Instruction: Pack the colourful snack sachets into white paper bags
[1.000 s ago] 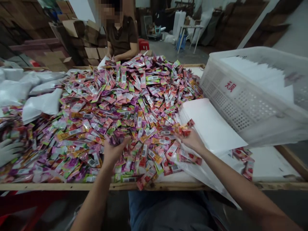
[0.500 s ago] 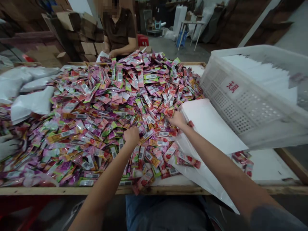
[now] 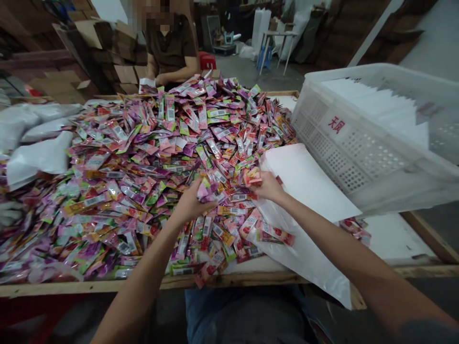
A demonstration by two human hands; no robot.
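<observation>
A wide heap of small colourful packets (image 3: pixel 143 157) covers much of the table. Over its near middle, my left hand (image 3: pixel 191 203) is wrapped round a few purple and green packets (image 3: pixel 207 190). Just to the right, my right hand (image 3: pixel 268 185) grips some red and orange packets (image 3: pixel 253 177). White bags (image 3: pixel 308 181) lie flat beside my right hand, partly under my forearm, with loose packets resting on the clear lower part.
A white perforated crate (image 3: pixel 344 138) holding a stack of white bags stands at the right. Filled white bags (image 3: pixel 39 160) lie at the left, near a co-worker's gloved hand (image 3: pixel 10 213). Across the table sits a person (image 3: pixel 172 48). A wooden rim (image 3: pixel 89 288) edges the table.
My left hand has turned and lifted from the heap, with packets now showing in its grasp. My right hand has raised its packets slightly. The whole view has shifted a little.
</observation>
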